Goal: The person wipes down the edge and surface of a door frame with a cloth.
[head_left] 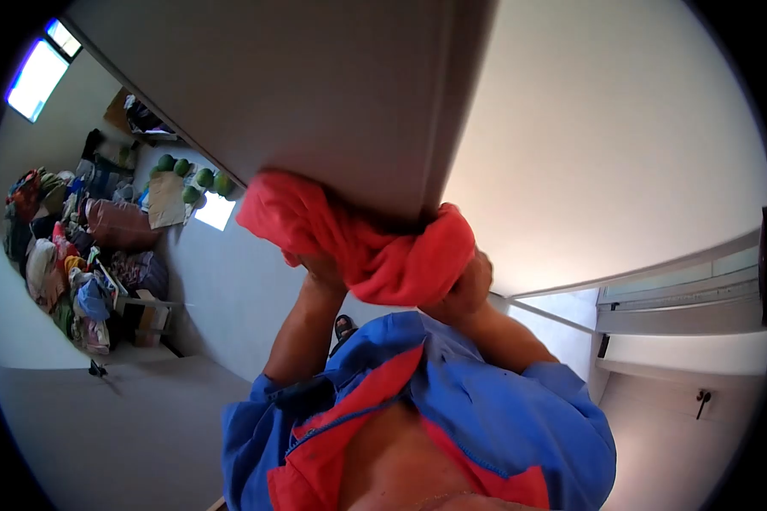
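Note:
A bright red cloth [375, 260] is bunched around the near edge of a broad grey-brown panel [315, 94], which looks like a door or the end of a wall. My left hand [322, 267] grips the cloth on the left side, its fingers mostly hidden under the folds. On the right side, my right hand [467, 288] is closed on the other end of the cloth, with the knuckles showing. Both arms reach out from blue sleeves, and the cloth touches the panel on both faces.
To the left, a large heap of clothes and fabric [123, 226] lies near several green round fruits [204, 177] and a brown sheet [167, 200]. A pale wall [605, 136] runs along the right. A door with a dark handle [703, 399] stands at lower right.

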Motion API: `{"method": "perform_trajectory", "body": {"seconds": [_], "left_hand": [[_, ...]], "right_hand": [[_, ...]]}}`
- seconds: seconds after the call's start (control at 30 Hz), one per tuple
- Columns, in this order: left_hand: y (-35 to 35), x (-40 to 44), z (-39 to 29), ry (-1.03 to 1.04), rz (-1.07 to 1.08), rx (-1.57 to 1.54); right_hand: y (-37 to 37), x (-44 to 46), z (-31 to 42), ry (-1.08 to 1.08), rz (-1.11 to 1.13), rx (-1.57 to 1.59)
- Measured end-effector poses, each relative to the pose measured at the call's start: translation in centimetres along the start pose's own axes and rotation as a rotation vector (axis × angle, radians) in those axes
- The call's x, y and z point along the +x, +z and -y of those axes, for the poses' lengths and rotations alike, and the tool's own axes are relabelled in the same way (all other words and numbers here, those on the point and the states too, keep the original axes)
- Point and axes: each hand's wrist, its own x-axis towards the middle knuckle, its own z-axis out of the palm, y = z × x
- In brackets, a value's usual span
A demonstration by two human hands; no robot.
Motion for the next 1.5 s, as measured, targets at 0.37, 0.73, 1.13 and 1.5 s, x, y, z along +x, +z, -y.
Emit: {"method": "perform_trajectory", "body": {"seconds": [0.37,0.73,1.13,1.5], "left_hand": [[-6.1,6.9,-2.0,0.026,0.245,0.136],[-10.4,17.2,-6.1,0.600,0.274,0.528],[-12.3,20.2,-4.3,0.451,0.329,0.264],[-12.9,15.7,-2.3,0.343,0.408,0.200]], "right_hand": [[8.3,0.8,4.6,-0.122,-0.125,-0.397],[16.3,5.5,7.7,0.013,-0.125,-0.380],[20.6,7.6,8.6,-0.055,-0.059,-0.510],[18.2,3.9,7.2,-0.083,-0.009,-0.526]]}}
